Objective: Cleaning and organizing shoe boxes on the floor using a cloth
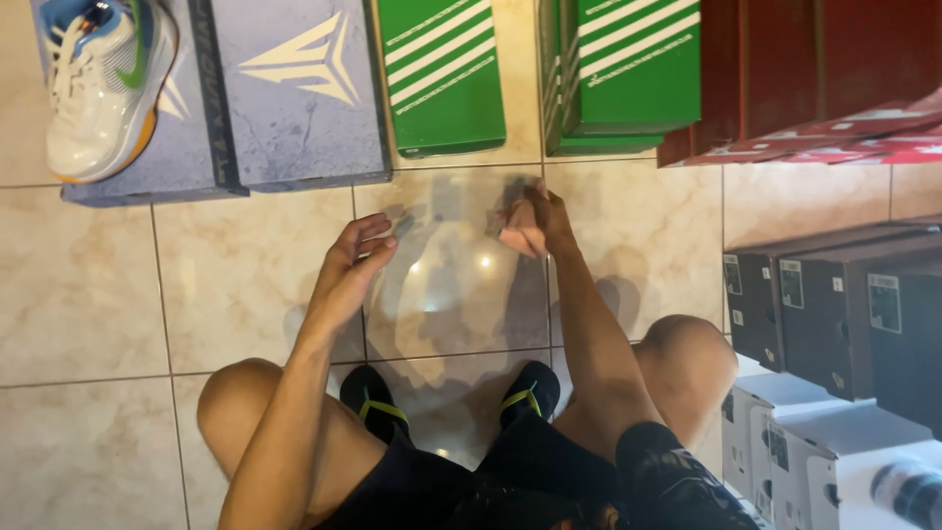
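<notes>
Seated person holds clear plastic sheet over tile floor
left hand fingers curled loose at the edge, right hand pinching the top; best kept taut

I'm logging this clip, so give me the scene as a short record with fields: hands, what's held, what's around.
left hand: open, fingers curled, holding nothing, above the tile floor
right hand: closed around a small pinkish object, kind unclear
posture: seated on floor, knees apart
sneaker: white, on a grey-blue box
green boxes: beyond the hands
red boxes: far right
black boxes: stacked at right
</notes>
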